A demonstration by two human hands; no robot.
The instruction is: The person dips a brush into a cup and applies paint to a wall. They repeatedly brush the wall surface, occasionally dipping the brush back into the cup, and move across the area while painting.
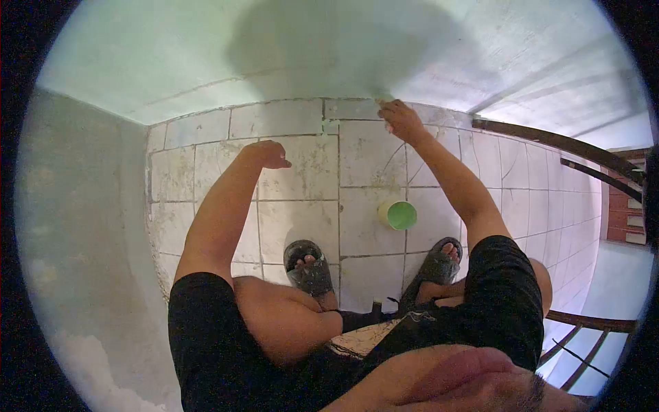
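My right hand (400, 121) is closed on a small pale tool, perhaps a brush, at the foot of the pale green wall (302, 55). The tool's tip is at the seam where wall and floor meet; its shape is hard to make out. Over the tiles to the left hangs my left hand (270, 154), its fingers curled and partly hidden, so whether it holds anything does not show. A white cup (389, 214) with light green paint inside stands on the tiled floor (371, 161), between my feet and my right hand.
Dark curved wooden rails (563, 141) stand at the right, with more dark bars (583, 323) at the lower right. A grey-green wall (82, 206) rises on the left. My sandalled feet (309, 268) are on the tiles near the cup.
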